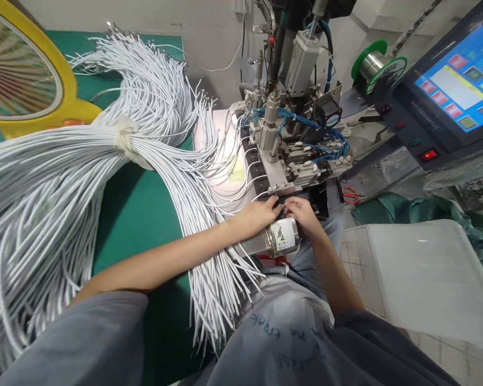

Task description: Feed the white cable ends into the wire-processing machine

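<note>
Clock: read from the hands, 12 pointing away from the person.
Left hand: the left hand (255, 216) reaches in from 9 o'clock, palm down, at the machine's (270, 134) near edge; its fingers are bent, the tips drawn close to the other hand's.
Right hand: the right hand (302, 212) comes in from 5 o'clock, thumb and forefinger brought near each other; whether either hand grips anything is too small to tell.
Jar: a clear jar (284, 235) with a white label lies on its side at 6 o'clock, just below the fingers.
Cables: the white cables (156, 153) spread from 7 to 10 o'clock, gathered by a pale tie (126, 140) at 10; several arch over to black blocks (258, 174) along the machine's left side, at 11.
Mat: the green mat (132, 214) lies under the cables at 9, with a yellow fan (70, 80) at 10.
Machine: stands at 12, its blue hoses (340, 147) at 1.
Spool: the green-rimmed spool (372, 64) of silvery wire is at 1.
Screen: a lit screen (462, 80) at 2.
Scissors: red handles (350, 195) near 3.
Bin: a white bin (430, 273) at 4.
</note>
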Demonstrator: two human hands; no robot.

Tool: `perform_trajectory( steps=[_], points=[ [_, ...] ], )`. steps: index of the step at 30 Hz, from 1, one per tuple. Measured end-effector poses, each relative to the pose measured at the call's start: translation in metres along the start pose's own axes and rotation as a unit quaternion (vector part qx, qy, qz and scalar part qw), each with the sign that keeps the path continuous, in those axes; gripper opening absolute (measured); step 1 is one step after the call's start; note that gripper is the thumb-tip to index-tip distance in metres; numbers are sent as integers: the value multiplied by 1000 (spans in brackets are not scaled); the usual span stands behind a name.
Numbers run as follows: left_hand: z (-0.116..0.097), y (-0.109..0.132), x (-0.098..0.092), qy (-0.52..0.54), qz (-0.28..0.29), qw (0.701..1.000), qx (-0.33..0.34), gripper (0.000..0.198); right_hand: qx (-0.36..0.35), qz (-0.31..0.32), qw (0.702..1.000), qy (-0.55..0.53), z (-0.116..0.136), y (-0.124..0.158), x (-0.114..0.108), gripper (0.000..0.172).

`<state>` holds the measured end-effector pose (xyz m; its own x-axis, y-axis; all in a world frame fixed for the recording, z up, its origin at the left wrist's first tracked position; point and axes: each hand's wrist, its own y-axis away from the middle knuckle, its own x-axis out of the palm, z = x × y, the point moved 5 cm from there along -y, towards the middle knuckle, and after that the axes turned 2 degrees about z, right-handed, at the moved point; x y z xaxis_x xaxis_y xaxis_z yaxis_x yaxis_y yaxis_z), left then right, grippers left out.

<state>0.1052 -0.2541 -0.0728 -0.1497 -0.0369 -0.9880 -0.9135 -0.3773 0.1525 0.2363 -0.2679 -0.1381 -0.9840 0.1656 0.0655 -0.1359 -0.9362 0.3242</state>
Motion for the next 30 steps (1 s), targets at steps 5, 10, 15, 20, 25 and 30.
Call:
perform_trajectory(
  steps=[5, 10, 15, 20, 25, 30],
  points=[
    [-1, 4, 2, 13, 0, 1000, -24, 36, -7, 15, 1000, -2, -5, 5, 3, 37],
    [-2, 11, 0, -4, -20, 1000, -3, 34, -54, 33, 998, 24, -17, 1, 11, 47],
    [4, 16, -2, -3, 39, 997, -64, 15, -88, 66, 993, 42, -28, -12, 18, 49],
    [6, 20, -2, 2, 37, 996, -78, 12, -166, -88, 971, 148, -6, -1, -4, 39],
    [21, 23, 4, -33, 43, 984, -171, 24, -224, -148, 943, 194, 10, 47, 12, 27],
    [30, 22, 1, -38, 50, 978, -199, 40, -192, 42, 930, 312, -5, 78, 100, 21]
  ],
)
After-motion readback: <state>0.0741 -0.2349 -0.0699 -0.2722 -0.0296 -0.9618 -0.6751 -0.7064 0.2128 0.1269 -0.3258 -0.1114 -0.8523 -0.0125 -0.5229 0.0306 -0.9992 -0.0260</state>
